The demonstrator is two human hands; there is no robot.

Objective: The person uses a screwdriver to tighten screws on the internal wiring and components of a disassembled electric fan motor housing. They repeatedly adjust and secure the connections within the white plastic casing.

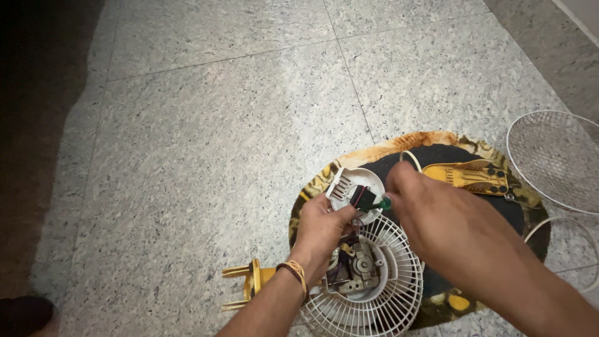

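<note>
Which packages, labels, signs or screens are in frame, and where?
None in view: no package, label, sign or screen.
What is there instead: a white fan grille with bare motor on a round mat.
Left hand holds a white round cover.
Right hand holds a green-handled tool to it.

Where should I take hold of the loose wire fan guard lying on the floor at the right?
Probably by the outer rim of the wire fan guard, coming from its left side. It lies flat on the floor with that curved edge bare and facing the mat; its right part runs out of frame.
</note>
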